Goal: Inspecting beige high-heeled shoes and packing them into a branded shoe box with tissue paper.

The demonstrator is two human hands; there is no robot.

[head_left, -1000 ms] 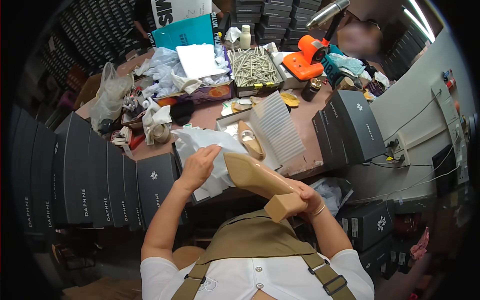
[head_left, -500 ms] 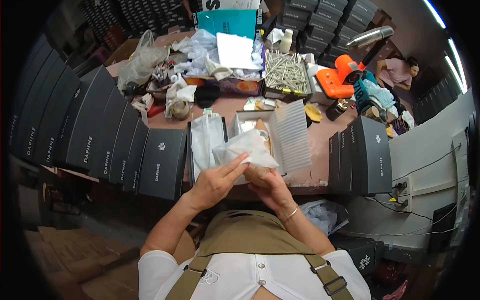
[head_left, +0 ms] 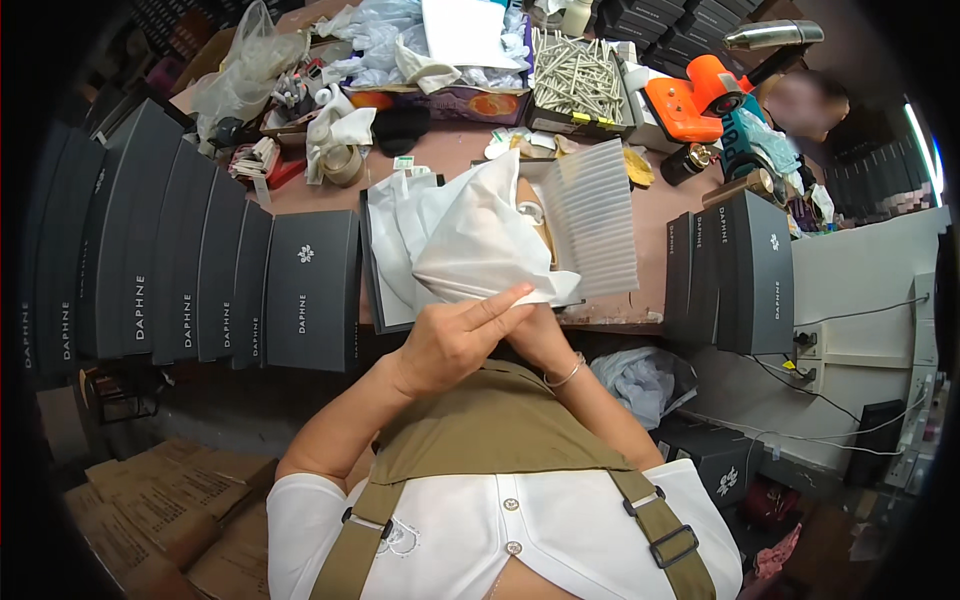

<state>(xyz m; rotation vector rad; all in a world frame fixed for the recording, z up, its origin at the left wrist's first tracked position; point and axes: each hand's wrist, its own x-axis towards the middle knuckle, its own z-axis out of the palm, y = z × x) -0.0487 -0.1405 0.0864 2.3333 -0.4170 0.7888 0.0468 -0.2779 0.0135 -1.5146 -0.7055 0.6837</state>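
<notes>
A soft white wrapping sheet (head_left: 480, 240), cloth or thin paper, stands up in a loose peak over the near part of an open shoe box. My left hand (head_left: 455, 335) is closed on its near lower edge, with two fingers stretched along it to the right. Partly behind those fingers, my right hand (head_left: 540, 338) grips the same edge, its fingertips hidden. Past the sheet, a tan shoe (head_left: 535, 215) shows in the box, beside a ribbed translucent liner (head_left: 592, 220) folded out to the right. A dark box lid (head_left: 368, 270) at the left holds more white sheeting (head_left: 395, 235).
Grey shoe boxes (head_left: 310, 290) stand in a row at the left, and several more (head_left: 740, 280) at the right. Behind are a box of pale sticks (head_left: 578, 80), an orange heat tool (head_left: 690, 105), a dark jar (head_left: 687, 163), a tape roll (head_left: 343, 168) and a plastic bag (head_left: 245, 75).
The white sheet, a compact bundle before, now spreads taller and wider over the box. Both hands have come nearer to me and closer together. The view has shifted slightly.
</notes>
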